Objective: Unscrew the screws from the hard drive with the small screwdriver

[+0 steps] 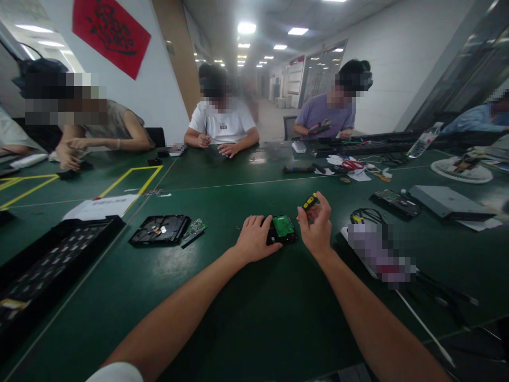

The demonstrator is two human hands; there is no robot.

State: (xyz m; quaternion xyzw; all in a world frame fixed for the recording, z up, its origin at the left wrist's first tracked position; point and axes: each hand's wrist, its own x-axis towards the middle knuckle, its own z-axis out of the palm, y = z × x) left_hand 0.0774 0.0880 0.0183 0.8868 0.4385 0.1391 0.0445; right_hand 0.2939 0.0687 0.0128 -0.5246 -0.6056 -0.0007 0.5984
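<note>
A hard drive (295, 237) with a green circuit board (283, 226) facing up lies flat on the dark green table. My left hand (256, 239) grips it from the left, fingers over the top and thumb along the near edge, hiding its left part. Just to the right, my right hand (317, 225) is raised and pinches a short black-and-yellow tool handle (310, 201) between thumb and fingers; no shaft can be made out. Farther left sits another hard drive (161, 229), beside a loose circuit board (194, 229) and a dark strip (194, 238).
At left stands a long black tray (113, 227). On the right are a power strip (363, 249) with cables, a bare drive (395, 203), a grey metal box (451, 201) and a white fan-like part (461, 170). Several people sit working across the table (222, 307).
</note>
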